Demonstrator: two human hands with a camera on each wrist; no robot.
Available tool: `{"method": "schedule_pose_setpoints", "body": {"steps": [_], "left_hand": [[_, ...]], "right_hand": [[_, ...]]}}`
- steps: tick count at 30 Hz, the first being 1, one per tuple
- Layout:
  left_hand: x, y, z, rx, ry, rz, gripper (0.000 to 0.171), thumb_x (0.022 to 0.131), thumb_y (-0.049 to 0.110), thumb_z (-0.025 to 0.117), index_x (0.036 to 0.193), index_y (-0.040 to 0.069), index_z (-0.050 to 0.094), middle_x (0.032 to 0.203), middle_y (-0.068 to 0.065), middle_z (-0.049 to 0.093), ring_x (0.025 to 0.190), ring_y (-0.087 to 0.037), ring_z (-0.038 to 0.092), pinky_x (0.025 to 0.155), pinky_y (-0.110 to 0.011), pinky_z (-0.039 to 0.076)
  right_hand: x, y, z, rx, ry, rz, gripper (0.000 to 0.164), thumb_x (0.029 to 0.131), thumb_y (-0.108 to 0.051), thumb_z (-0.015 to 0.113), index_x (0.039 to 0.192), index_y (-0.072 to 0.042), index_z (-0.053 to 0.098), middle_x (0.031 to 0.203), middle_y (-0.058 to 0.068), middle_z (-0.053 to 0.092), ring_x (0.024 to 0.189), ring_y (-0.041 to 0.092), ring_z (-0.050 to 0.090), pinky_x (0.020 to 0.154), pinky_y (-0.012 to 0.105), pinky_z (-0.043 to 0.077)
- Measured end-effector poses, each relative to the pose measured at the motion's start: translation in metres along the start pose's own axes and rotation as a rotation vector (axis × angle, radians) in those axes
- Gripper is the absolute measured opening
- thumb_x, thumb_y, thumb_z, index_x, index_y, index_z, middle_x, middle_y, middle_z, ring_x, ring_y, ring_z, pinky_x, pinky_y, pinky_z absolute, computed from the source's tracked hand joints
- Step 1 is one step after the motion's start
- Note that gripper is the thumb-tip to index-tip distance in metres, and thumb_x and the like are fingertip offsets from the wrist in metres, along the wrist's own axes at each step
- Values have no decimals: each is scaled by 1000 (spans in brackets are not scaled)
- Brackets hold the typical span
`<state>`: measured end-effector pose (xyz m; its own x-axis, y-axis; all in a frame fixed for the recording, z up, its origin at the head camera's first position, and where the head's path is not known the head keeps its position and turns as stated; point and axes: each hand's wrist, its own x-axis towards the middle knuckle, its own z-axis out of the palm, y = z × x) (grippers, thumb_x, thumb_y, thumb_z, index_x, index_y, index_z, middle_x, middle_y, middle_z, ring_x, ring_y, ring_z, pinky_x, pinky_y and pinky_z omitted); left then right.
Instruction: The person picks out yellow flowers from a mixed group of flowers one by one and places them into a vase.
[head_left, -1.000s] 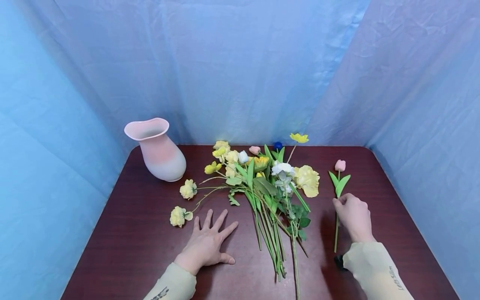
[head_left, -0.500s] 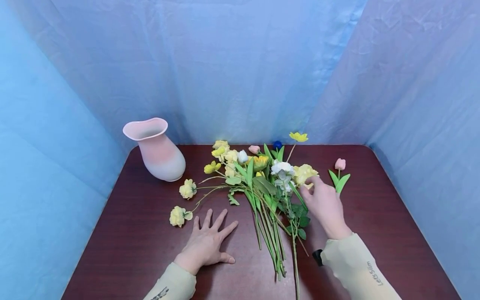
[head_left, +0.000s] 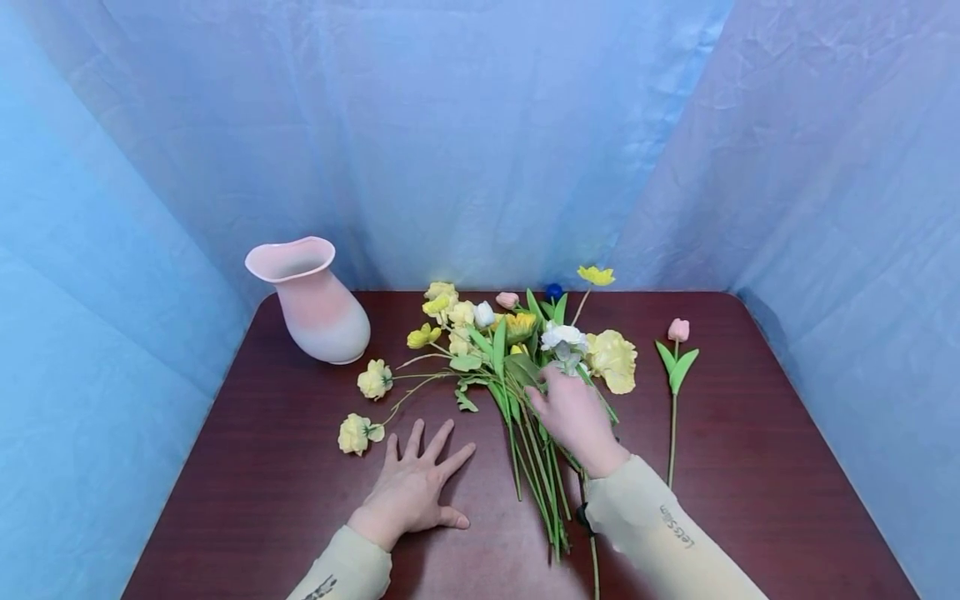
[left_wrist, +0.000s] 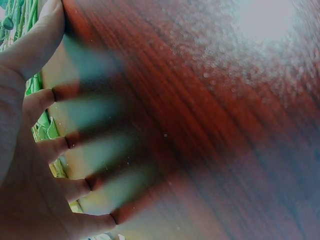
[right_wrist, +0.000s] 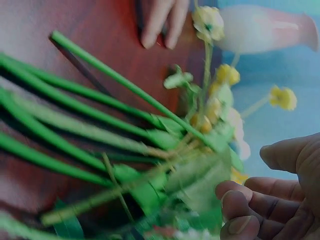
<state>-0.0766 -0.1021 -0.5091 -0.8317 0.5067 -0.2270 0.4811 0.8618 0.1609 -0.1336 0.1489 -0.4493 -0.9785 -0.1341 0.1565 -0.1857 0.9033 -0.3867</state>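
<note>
My left hand (head_left: 422, 485) rests on the table with its fingers spread, left of the flower stems (head_left: 542, 492). In the left wrist view its fingertips touch the wood. My right hand (head_left: 576, 417) is over the middle of the flower pile, near the white flower (head_left: 564, 336) and a broad green leaf (right_wrist: 200, 177). The right wrist view shows its thumb apart from the loosely bent fingers (right_wrist: 235, 205), with nothing between them. Below the hand, part of the white flower's stem is hidden. A single pink tulip (head_left: 679, 331) lies apart at the right.
A pink and white vase (head_left: 318, 312) stands at the back left. Two pale yellow roses (head_left: 354, 433) stick out of the pile toward it. A large yellow bloom (head_left: 613, 361) and a blue ball-shaped flower (head_left: 553, 292) lie at the pile's right and back. Blue curtains surround the table (head_left: 247, 500).
My right hand has let go of the pink tulip, leaving it on the table, and moved left past the large yellow bloom to the pile. My left hand has stayed in place.
</note>
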Motion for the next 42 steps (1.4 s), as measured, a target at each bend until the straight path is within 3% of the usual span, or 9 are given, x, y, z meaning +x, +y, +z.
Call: {"method": "schedule_pose_setpoints", "body": {"steps": [12,22,34,42], "left_hand": [[0,-1,2,2,-5,-5,98,67,78,63,149,38,30,160,-7,14,139,-48,13,100,-76,20],[-2,0,2,0,-7,-3,97,68,77,62,149,38,29,160,-8,15,139,-49,13,100,-75,21],[-1,-1,4,5,-7,-4,98,67,79,62,149,39,28,160,-8,14,139,-48,12,99,-76,20],[0,-2,4,3,-1,-2,98,66,79,62,149,38,29,160,-8,13,139,-49,12,99,-76,20]], "right_hand": [[0,-17,42,53,-178,47,24,91,-32,66,82,-11,58,62,1,55,48,16,51,45,36,44],[-8,-8,68,83,-218,72,27,91,-21,67,73,-13,49,56,1,47,46,17,47,44,33,41],[-10,-3,54,263,-239,132,26,96,-20,62,73,-12,50,52,1,52,37,13,50,40,30,44],[-4,3,29,214,-109,61,19,94,-18,64,79,-10,55,56,-1,53,42,11,49,45,31,44]]}}
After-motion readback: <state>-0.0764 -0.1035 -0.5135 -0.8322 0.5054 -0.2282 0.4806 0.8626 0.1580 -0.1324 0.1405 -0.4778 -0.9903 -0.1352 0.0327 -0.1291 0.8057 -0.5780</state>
